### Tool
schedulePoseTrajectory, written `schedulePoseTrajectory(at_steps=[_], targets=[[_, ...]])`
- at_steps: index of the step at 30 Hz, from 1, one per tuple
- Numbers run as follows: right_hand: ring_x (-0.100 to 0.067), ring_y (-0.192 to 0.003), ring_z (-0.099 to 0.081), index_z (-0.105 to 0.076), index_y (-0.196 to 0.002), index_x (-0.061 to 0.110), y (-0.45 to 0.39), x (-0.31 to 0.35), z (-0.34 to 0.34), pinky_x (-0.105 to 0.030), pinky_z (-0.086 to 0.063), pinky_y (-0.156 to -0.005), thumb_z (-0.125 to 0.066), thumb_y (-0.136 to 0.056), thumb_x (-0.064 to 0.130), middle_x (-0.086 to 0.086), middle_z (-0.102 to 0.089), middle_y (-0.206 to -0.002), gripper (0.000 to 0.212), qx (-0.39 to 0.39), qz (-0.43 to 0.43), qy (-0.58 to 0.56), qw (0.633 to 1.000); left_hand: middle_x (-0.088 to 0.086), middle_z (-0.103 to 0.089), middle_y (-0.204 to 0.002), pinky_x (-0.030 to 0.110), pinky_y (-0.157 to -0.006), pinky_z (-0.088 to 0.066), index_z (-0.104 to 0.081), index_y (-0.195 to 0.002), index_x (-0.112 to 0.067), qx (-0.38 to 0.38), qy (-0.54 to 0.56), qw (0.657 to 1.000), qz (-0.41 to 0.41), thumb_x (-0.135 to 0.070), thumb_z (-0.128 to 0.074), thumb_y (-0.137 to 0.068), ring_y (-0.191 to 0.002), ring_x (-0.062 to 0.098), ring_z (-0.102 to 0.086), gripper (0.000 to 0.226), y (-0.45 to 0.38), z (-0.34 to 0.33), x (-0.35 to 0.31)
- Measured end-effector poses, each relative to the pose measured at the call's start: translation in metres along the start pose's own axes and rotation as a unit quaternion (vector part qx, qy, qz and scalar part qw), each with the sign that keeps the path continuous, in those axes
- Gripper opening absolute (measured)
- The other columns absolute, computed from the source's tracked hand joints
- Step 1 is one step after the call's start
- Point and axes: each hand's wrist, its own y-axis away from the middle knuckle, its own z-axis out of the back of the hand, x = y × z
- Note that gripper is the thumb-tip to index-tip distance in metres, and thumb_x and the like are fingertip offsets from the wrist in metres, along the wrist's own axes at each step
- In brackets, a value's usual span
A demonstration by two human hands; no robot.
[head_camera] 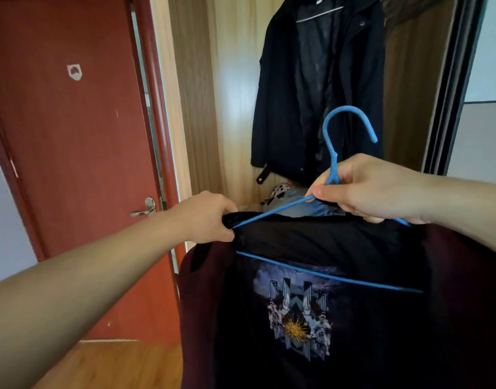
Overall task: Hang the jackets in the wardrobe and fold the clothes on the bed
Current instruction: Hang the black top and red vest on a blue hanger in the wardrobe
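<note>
Blue plastic under the right hand's fingers (322,189): they pinch the hanger (332,164) just below its hook. That right hand (367,186) holds it up before the open wardrobe (213,94). Over on the other side, the left hand (207,217) clenches the collar edge of the dark jacket (311,304), which drapes on the hanger, printed graphic showing. Behind them, a black coat (311,88) hangs inside the wardrobe; a red door (72,150) stands at left.

Matt blue hanger (329,167), probably plastic-coated wire. Soft dark cloth jacket (311,248) with printed graphic. Matt black fabric coat (317,88) far right. Pale grained wood wardrobe (230,80). Smooth, red-painted door (72,136), shiny metal handle (145,210).
</note>
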Motion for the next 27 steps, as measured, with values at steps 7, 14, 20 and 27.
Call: schedulePoseTrajectory(at_steps=[7, 14, 20, 27], targets=[[-0.006, -0.028, -0.028, -0.075, -0.085, 0.015, 0.020, -0.016, 0.006, -0.013, -0.023, -0.032, -0.058, -0.096, 0.016, 0.010, -0.038, -0.035, 0.020, -0.098, 0.033, 0.016, 0.995, -0.005, -0.055, -0.093, 0.030, -0.075, -0.048, -0.059, -0.107, -0.033, -0.048, 0.022, 0.999, 0.004, -0.031, -0.070, -0.067, -0.099, 0.026, -0.061, 0.042, -0.012, -0.039, -0.037], [-0.012, -0.032, -0.022, -0.077, -0.084, 0.023, 0.044, -0.033, 0.023, -0.017, -0.020, -0.036, -0.056, -0.097, 0.017, 0.004, -0.032, -0.038, 0.026, -0.093, -0.011, -0.033, 0.995, 0.005, -0.069, -0.098, 0.028, -0.071, -0.042, -0.071, -0.102, -0.026, -0.165, -0.025, 0.986, -0.027, -0.016, -0.060, -0.078, -0.098, 0.030, -0.063, 0.028, -0.034, 0.007, -0.059], [-0.010, -0.035, -0.018, -0.070, -0.091, 0.007, 0.039, -0.028, 0.020, -0.016, -0.017, -0.037, -0.050, -0.098, 0.013, 0.004, -0.026, -0.041, 0.021, -0.176, -0.035, -0.137, 0.974, -0.001, -0.059, -0.122, 0.037, -0.076, -0.044, -0.057, -0.123, -0.030, -0.283, -0.085, 0.951, -0.093, -0.023, -0.056, -0.085, -0.106, 0.030, -0.059, 0.038, -0.047, 0.027, -0.101], [-0.013, -0.040, -0.021, -0.070, -0.088, 0.012, 0.045, -0.013, 0.017, -0.022, -0.019, -0.037, -0.053, -0.098, 0.016, 0.001, -0.030, -0.046, 0.020, -0.164, -0.019, -0.116, 0.979, -0.002, -0.056, -0.118, 0.042, -0.080, -0.050, -0.054, -0.123, -0.030, -0.203, -0.072, 0.974, -0.074, -0.024, -0.050, -0.088, -0.109, 0.028, -0.056, 0.035, -0.047, -0.003, -0.075]])
